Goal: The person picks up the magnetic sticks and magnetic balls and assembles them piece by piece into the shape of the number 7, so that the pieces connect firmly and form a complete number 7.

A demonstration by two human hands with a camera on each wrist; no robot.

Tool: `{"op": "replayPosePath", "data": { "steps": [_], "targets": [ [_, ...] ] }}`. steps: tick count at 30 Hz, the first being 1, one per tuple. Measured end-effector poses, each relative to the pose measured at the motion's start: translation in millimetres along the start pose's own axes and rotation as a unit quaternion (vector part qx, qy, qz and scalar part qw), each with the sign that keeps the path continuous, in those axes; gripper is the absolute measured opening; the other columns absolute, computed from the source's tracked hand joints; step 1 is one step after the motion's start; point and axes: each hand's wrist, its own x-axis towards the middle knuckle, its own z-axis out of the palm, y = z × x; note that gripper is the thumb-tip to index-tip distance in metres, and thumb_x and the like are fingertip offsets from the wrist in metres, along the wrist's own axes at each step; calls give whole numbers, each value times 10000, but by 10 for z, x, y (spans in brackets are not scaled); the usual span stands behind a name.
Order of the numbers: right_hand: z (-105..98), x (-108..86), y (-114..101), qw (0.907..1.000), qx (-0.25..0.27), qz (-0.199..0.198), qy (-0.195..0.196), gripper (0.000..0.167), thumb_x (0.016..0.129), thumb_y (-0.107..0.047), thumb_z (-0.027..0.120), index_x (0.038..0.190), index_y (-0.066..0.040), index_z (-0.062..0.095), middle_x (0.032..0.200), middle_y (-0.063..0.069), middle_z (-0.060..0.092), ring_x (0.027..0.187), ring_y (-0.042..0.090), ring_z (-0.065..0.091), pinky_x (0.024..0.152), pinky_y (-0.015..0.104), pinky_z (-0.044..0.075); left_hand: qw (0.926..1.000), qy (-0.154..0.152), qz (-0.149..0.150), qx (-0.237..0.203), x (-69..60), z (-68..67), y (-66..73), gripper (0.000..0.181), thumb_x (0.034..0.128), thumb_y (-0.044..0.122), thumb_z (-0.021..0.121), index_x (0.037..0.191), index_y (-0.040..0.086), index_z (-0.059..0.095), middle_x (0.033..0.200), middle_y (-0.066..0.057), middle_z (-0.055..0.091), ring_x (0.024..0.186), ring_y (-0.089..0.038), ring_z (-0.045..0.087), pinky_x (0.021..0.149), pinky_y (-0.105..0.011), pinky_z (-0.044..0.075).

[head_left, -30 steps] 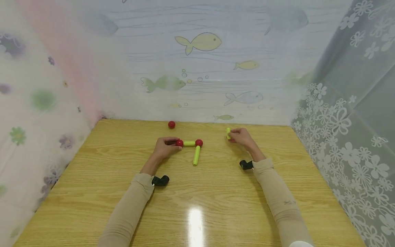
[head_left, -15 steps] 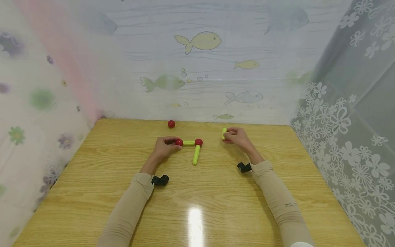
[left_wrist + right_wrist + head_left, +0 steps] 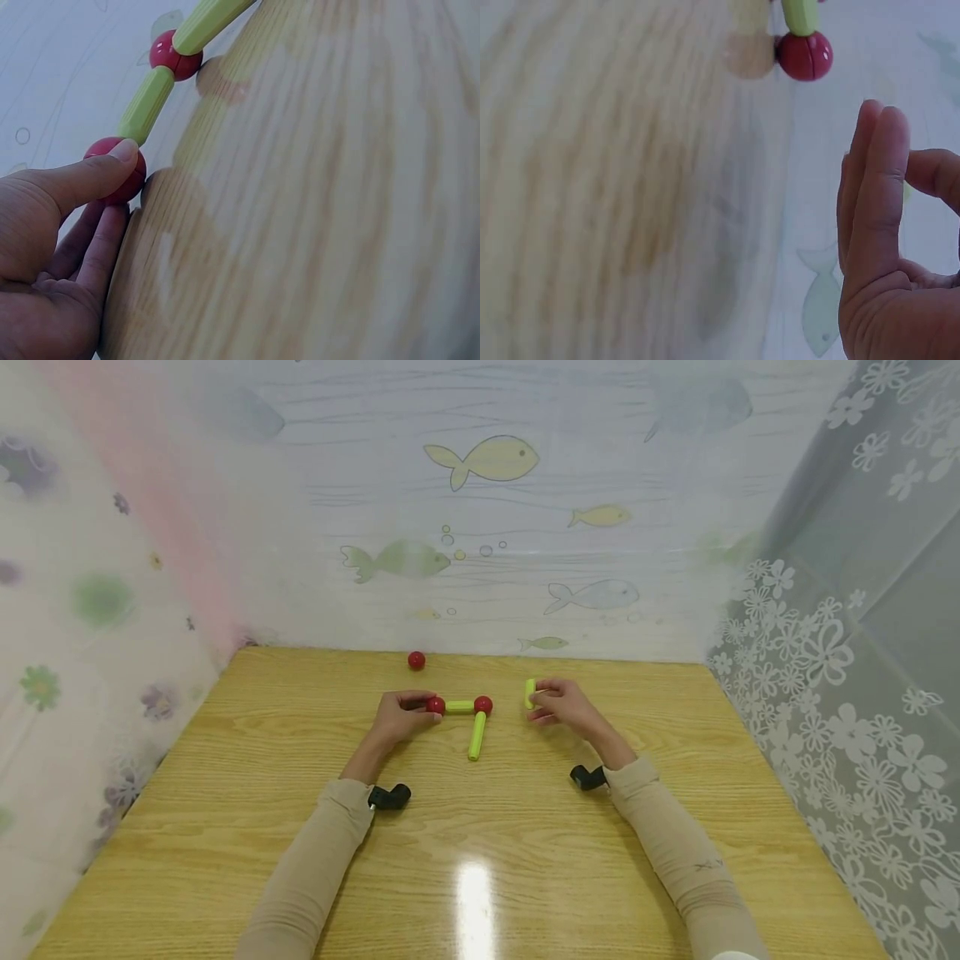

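My left hand (image 3: pixel 400 718) pinches a red ball (image 3: pixel 436 705) between thumb and fingers. From that ball a yellow-green rod (image 3: pixel 460 707) runs right to a second red ball (image 3: pixel 483 704). Another yellow-green rod (image 3: pixel 476 737) slants from the second ball toward the person. To the right, my right hand (image 3: pixel 567 705) pinches a loose yellow-green rod (image 3: pixel 530 693), held roughly upright and apart from the joined pieces. In the right wrist view the rod is almost wholly hidden behind the fingers (image 3: pixel 885 187).
A single red ball (image 3: pixel 416 660) lies near the back edge of the wooden table (image 3: pixel 360 877). A fish-print curtain (image 3: pixel 480 585) hangs behind, with patterned cloth at both sides. Each wrist wears a small black camera (image 3: pixel 390 797).
My right hand has moved left with the rod, closer to the second ball, and slightly toward the person. The left hand and the joined pieces hold their place.
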Motion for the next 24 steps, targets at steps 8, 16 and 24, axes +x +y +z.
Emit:
{"op": "replayPosePath", "data": {
  "steps": [8,16,24],
  "targets": [
    [140,-12,21,9997,61,181,-144,424,1046,-122,559,1404,85,465,1187,226,676,880,170,723,805,332,616,10000,-1,19,-15,-5,0,1,463,824,53,852,1260,4,705,1281,-234,673,1201,-341,645,979,-328,553],
    [291,-53,-10,9989,152,273,-336,414,1045,-99,545,1389,118,469,1210,240,657,917,176,725,829,343,614,10000,-25,14,-59,21,-7,-6,471,824,60,854,1267,2,702,1288,-237,670,1208,-346,640,973,-310,552],
    [430,-80,-8,9973,341,228,-607,419,1039,-63,546,1390,141,443,1148,135,643,989,182,704,919,379,590,9998,-116,28,-138,77,-25,-22,484,842,52,836,1295,-8,679,1314,-249,653,1231,-360,626,986,-312,547]
  ]
}}
